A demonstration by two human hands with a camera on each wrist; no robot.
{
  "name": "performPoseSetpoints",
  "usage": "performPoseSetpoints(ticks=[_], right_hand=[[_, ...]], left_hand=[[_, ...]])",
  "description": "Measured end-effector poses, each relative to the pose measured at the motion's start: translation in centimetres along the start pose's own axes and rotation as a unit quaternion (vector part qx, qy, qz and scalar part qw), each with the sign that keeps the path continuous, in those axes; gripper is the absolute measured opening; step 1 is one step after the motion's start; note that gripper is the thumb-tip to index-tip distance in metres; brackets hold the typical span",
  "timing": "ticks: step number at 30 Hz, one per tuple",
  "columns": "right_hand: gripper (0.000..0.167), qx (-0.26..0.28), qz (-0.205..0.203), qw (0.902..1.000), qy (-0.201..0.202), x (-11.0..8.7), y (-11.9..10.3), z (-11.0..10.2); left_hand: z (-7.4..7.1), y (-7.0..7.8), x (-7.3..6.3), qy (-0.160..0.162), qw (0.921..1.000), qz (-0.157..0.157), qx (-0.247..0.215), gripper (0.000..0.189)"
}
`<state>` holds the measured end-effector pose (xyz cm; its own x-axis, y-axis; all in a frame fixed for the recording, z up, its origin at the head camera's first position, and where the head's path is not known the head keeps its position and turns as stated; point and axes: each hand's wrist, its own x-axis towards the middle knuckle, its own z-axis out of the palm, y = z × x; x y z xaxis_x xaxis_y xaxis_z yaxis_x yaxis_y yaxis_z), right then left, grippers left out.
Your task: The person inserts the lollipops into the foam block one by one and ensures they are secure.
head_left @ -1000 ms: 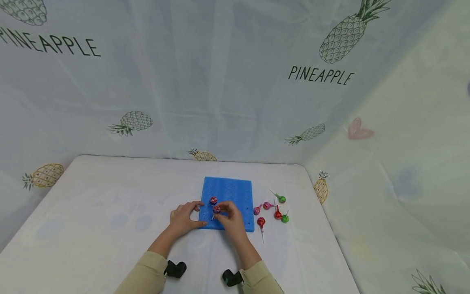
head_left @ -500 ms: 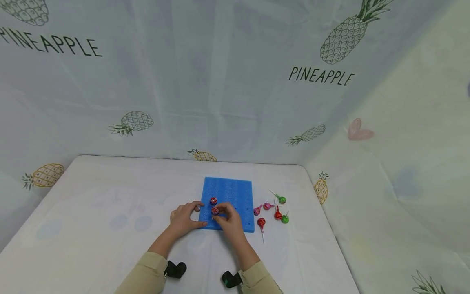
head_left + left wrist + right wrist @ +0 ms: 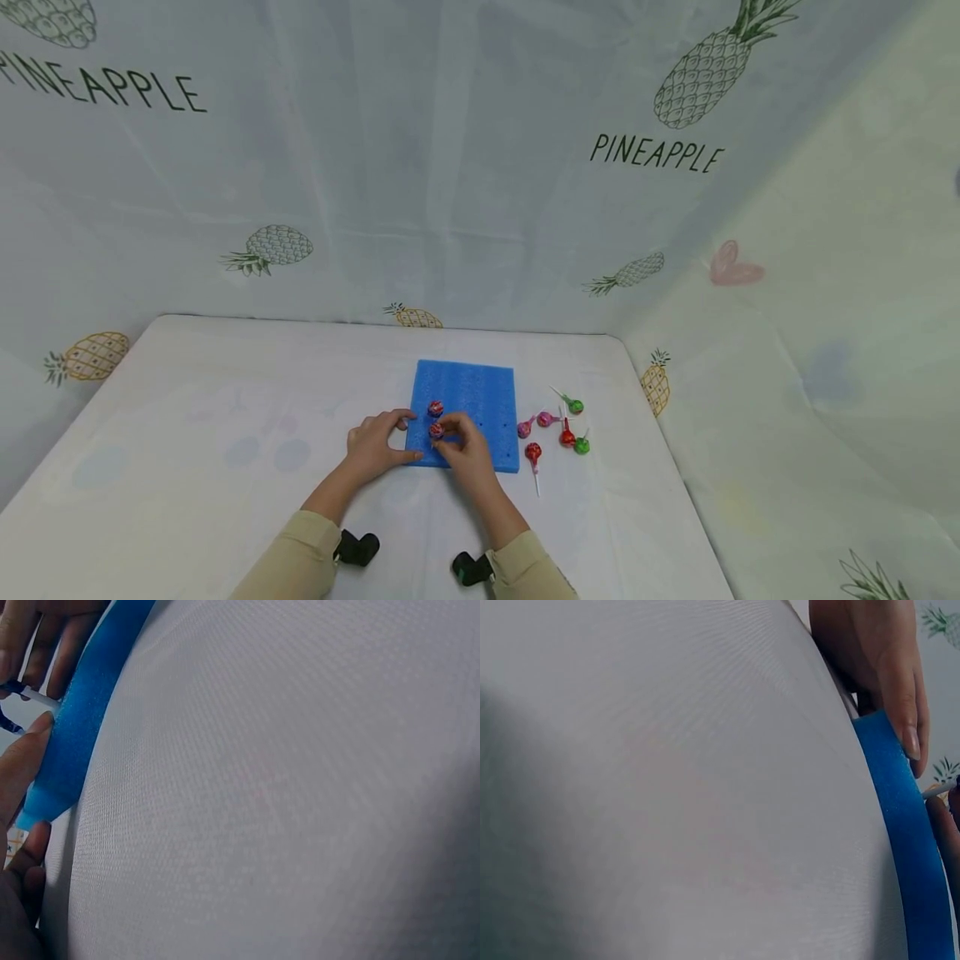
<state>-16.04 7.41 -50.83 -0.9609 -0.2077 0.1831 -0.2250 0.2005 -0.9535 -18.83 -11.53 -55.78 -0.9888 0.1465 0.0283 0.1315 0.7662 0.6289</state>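
Observation:
A flat blue foam block (image 3: 467,385) with small holes lies on the table. My left hand (image 3: 375,445) holds its left side, thumb at the near corner and index finger farther up the edge. Between thumb and fingers, my right hand (image 3: 471,452) pinches a red-and-blue wrapped lollipop (image 3: 436,431) over the block's left part. In the left wrist view its white stick (image 3: 39,697) points down, the end right at the foam's top face. Just beyond it a similar lollipop (image 3: 435,408) stands in the block. The right wrist view shows the foam's blue side (image 3: 904,825).
Right of the block lie several loose lollipops: a red one (image 3: 533,452) nearest me, pink ones like this lollipop (image 3: 545,419), another red one (image 3: 567,437), and green ones such as this lollipop (image 3: 575,407). A white cloth covers the table (image 3: 225,383); a pineapple-print curtain (image 3: 450,167) hangs behind.
My right hand has brought the lollipop slightly left and nearer to me, and its head now sits a little lower in the view. The left hand has stayed on the block.

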Motion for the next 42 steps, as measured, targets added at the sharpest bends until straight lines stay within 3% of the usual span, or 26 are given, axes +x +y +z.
performPoseSetpoints(ticks=[15, 22, 27, 33, 39, 42], right_hand=[[0.023, -0.039, -0.008, 0.9992, 0.003, -0.1, 0.0, 0.2], [0.026, -0.046, -0.009, 0.9989, 0.009, 0.7, 4.2, 0.7], [0.026, -0.039, -0.021, 0.9990, 0.002, 0.6, 4.8, 0.6], [0.029, -0.034, 0.003, 0.9994, -0.001, 0.0, 3.9, 0.0], [0.028, -0.021, 0.013, 0.9996, 0.016, -1.2, 0.3, -2.2], [0.027, -0.026, 0.012, 0.9989, 0.038, -1.7, -0.3, -3.5]], left_hand=[[-0.3, 0.3, 0.1, 0.000, 1.0000, 0.000, 0.001, 0.066], [-0.1, 0.1, 0.1, -0.003, 1.0000, -0.001, 0.004, 0.066], [0.1, -0.1, 0.1, -0.003, 1.0000, -0.001, 0.007, 0.066], [0.3, -0.2, 0.2, 0.000, 1.0000, 0.002, 0.007, 0.066], [0.4, -0.2, 0.2, -0.004, 0.9999, -0.005, 0.013, 0.068], [0.4, -0.1, 0.2, -0.006, 0.9999, -0.008, 0.007, 0.068]])
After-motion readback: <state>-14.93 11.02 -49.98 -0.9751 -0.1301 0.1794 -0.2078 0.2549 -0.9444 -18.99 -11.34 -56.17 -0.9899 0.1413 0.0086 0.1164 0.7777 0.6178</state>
